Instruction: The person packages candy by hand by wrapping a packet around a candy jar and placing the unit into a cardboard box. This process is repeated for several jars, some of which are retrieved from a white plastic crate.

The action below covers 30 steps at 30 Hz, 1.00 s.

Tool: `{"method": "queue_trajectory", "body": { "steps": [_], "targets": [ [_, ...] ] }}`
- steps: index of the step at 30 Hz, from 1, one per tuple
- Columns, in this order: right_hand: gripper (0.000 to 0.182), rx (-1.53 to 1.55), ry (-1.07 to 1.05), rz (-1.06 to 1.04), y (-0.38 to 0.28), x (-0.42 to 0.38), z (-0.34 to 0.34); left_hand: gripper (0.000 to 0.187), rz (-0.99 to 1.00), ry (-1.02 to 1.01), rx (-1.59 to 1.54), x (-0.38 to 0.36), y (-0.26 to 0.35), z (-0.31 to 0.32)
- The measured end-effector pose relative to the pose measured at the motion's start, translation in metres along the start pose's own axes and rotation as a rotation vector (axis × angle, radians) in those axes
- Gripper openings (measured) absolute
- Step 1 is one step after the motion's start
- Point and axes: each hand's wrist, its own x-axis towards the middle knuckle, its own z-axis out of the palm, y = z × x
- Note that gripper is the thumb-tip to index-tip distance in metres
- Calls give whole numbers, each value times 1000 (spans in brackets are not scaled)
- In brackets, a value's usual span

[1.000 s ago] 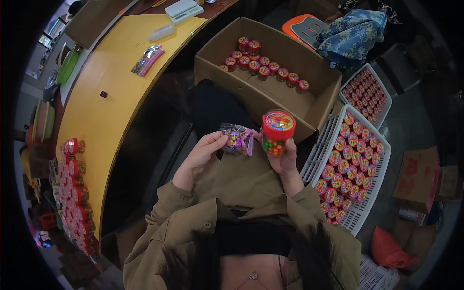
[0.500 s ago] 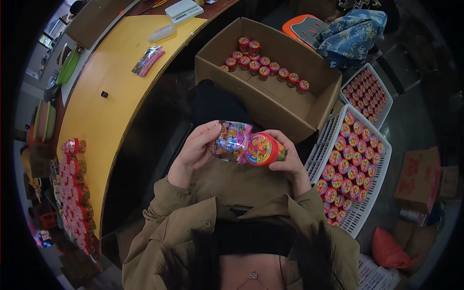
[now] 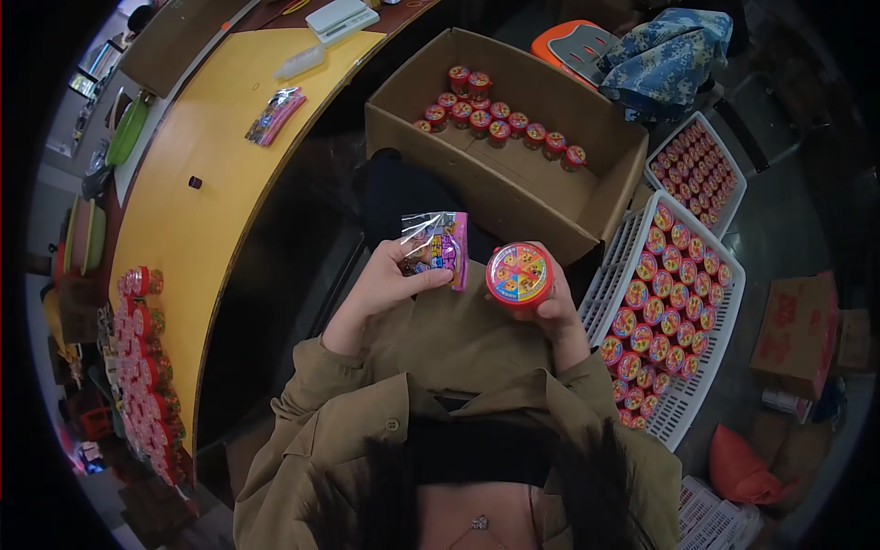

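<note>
My left hand [image 3: 389,282] pinches a shiny plastic packet [image 3: 434,246], purple and pink with printed lettering, its thumb lying over the lower edge. Beside it, my right hand [image 3: 555,307] is wrapped round a candy jar [image 3: 520,273] with a red-rimmed lid. The lid's round, many-coloured label faces up towards me. A narrow gap separates packet and jar above my lap. Most of the jar's body is hidden under its lid and by my fingers.
A cardboard box [image 3: 513,188] ahead holds several jars. White baskets [image 3: 676,423] full of jars stand at the right. On the yellow table [image 3: 215,183] lie packets [image 3: 275,116], a small dark cap [image 3: 195,182], a bottle [image 3: 301,62], a scale [image 3: 342,18] and rows of jars [image 3: 147,367].
Packet and jar have come apart; before, they touched or overlapped. The packet has turned more upright, and the jar has moved right with its lid tilted further up.
</note>
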Motion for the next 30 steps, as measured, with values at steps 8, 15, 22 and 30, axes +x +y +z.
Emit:
{"method": "queue_trajectory", "body": {
  "steps": [8,15,22,30],
  "targets": [
    [83,-312,-223,11,-10,2,8,34,-4,-48,-272,-2,13,9],
    [90,-577,-299,-80,-27,2,30,34,79,-125,-479,-2,13,6],
    [95,-787,-295,-159,-33,5,34,28,-150,-147,-470,-2,27,-2],
    [86,-850,-311,-190,-32,7,36,26,-100,-354,-371,5,36,-6]
  ]
}}
